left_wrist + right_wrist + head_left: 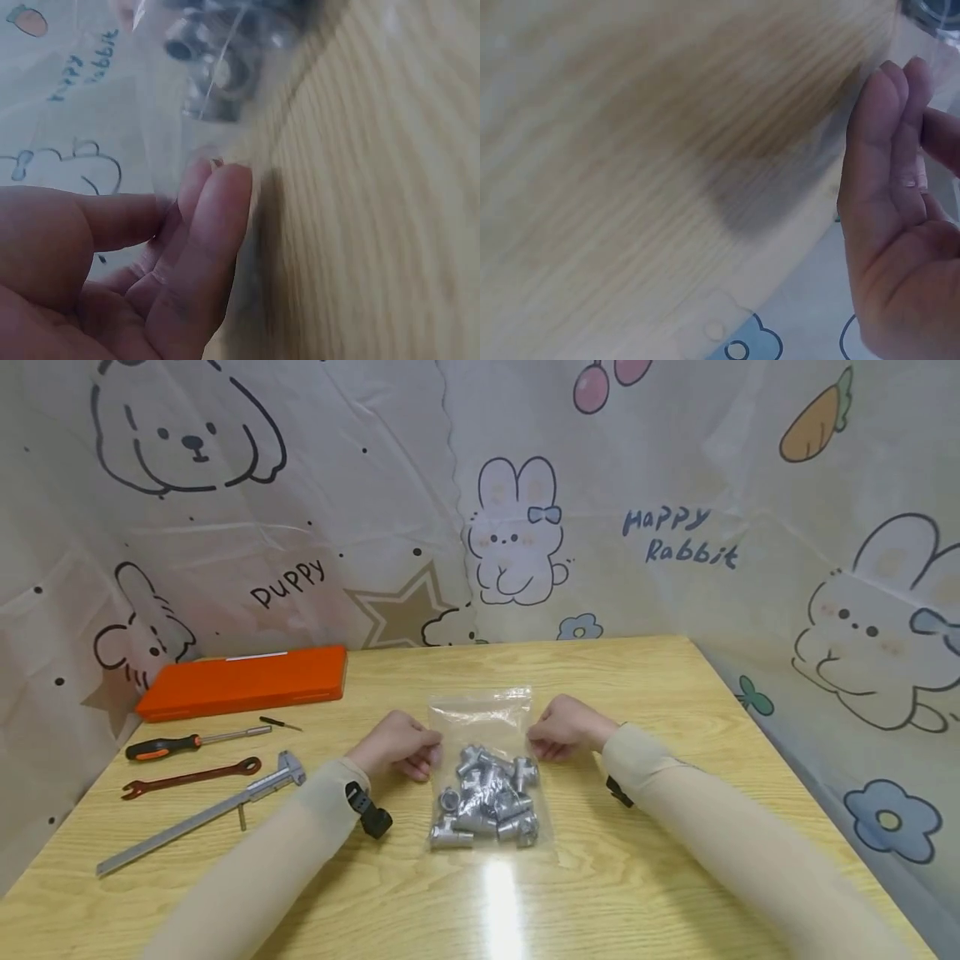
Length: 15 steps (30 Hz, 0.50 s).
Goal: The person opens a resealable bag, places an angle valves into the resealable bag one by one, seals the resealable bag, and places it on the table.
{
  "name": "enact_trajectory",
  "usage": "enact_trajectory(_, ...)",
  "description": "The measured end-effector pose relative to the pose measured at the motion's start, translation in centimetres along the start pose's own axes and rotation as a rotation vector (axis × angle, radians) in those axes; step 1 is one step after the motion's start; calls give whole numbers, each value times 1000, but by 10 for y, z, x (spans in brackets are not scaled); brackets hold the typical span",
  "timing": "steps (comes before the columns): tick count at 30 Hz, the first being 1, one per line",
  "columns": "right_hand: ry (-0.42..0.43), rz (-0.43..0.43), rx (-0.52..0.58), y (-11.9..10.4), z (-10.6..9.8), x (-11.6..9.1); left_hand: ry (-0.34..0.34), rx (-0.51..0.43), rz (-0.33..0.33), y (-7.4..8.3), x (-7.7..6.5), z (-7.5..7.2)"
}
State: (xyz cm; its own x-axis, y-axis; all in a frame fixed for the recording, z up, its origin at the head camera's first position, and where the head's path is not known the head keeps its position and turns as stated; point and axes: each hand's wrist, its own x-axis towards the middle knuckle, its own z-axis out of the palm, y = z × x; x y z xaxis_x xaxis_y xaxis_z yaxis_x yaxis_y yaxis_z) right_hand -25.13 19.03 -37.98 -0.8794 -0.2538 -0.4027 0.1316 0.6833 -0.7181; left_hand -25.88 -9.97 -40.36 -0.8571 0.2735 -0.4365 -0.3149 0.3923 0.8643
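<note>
A clear plastic zip bag (480, 718) stands near the middle of the table with its sealed-strip edge toward the back. Inside, several silver metal pipe fittings (491, 797), some of them T-shaped, are heaped in its lower part. My left hand (401, 745) pinches the bag's left edge between thumb and fingers, at about the height of the topmost fittings. On the opposite side, my right hand (562, 728) pinches the right edge. In the left wrist view the film runs between the thumb and fingertips (221, 199), with blurred fittings (217, 71) beyond.
At the left lie an orange case (247, 683), a black-and-orange screwdriver (165, 747), a small dark screwdriver (281, 723), a reddish wrench (191, 777), a caliper (202, 814) and a short metal pin (242, 817). A printed curtain (390, 510) hangs behind the wooden table (637, 902).
</note>
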Motion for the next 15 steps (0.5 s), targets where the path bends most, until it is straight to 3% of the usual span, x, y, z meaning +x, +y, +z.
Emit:
enact_trajectory(10, 56, 12, -71, -2, 0, 6, 14, 18, -13, 0, 6, 1)
enact_trajectory(13, 94, -16, -171, -2, -4, -1, 33, 151, 16, 1, 0, -2)
enact_trajectory(15, 135, -57, -271, -3, -9, -8, 83, 316, 66, 4, -8, -7)
